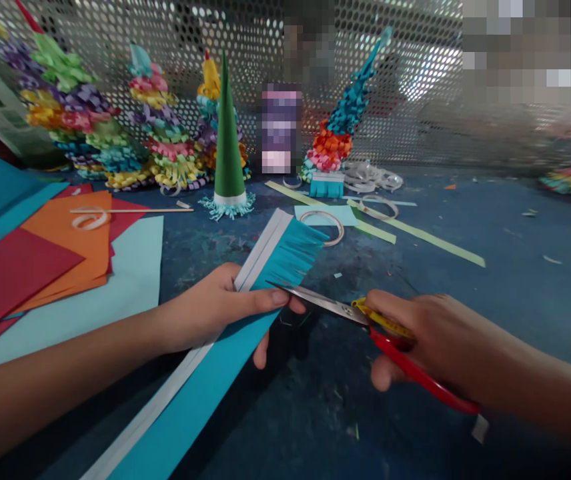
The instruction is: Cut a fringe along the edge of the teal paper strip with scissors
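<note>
The left hand (210, 310) pinches a blue paper strip (200, 393), whose long side goes from bottom center to upper middle; the right hand (430, 340) closes around red scissors (335, 307) beside it.

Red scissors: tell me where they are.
Head view: the scissors are in the right hand, blades at the fringed teal paper strip held in the left hand.
</note>
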`<state>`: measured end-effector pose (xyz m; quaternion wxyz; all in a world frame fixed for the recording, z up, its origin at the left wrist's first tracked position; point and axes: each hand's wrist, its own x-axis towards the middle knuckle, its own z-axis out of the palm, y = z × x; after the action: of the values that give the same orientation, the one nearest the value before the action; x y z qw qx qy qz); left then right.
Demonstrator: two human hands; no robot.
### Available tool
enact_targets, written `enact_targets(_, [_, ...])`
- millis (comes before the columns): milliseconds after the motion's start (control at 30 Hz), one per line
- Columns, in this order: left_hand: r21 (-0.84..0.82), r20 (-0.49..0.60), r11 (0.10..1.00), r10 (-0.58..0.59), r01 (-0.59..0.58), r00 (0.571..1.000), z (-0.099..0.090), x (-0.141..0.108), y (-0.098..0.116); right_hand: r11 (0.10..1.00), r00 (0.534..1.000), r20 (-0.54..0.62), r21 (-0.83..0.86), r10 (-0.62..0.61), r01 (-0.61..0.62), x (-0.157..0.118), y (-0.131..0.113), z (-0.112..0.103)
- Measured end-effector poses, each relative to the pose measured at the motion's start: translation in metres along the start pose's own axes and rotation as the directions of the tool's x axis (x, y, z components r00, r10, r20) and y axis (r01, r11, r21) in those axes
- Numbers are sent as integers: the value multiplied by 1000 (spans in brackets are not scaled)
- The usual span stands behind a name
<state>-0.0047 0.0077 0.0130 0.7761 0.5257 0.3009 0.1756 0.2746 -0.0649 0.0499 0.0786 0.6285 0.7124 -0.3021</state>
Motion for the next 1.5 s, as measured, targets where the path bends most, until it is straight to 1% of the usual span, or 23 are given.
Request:
enact_targets(100, [-3,19,1000,7,-7,1000,-1,1,-1,999,1000,15,30,-20,19,0,-2,1])
enact_targets(200, [-8,14,1000,10,-10,1000,-1,0,-1,997,999,20,65,-37,36,0,-1,2])
enact_targets(267, [-2,7,1000,6,-6,1000,-1,0,-1,997,999,18,58,-43,42,1,0,2])
enact_targets(400, [-7,-5,1000,-21,21,1000,0,-1,-1,997,997,16,36,-70,70,3,1,2])
enact_targets(533, [2,5,999,-48,48,999,-1,0,1,995,998,29,78,-59,57,4,2,4])
enact_targets(700, [-16,-6,998,-69,69,998,-1,0,0,999,999,-38,31,-38,39,9,6,5])
enact_targets(767, [-33,-23,998,-61,61,998,0,1,-1,998,999,-34,52,-36,38,10,5,5])
enact_targets(867, [-30,-62,999,-43,41,997,3,1,-1,993,999,13,115,-40,38,5,3,5])
enact_targets(967, [-34,-154,999,-28,23,988,5,0,-1,993,999,47,117,-26,20,-4,2,6])
enact_targets(1067, [-40,-234,998,-62,54,970,7,-1,1,996,999,38,81,17,-20,-10,1,7])
enact_targets(1233, [-17,-235,998,-58,55,970,6,-1,1,995,995,24,10,100,-101,-8,-6,7])
enact_targets(1400, [-14,-246,999,-54,52,968,8,-1,1,993,993,1,-40,115,-115,-5,-8,9])
enact_targets(1500, [-18,-264,998,-62,59,962,9,-2,1,990,991,0,-35,135,-135,-4,-9,9])
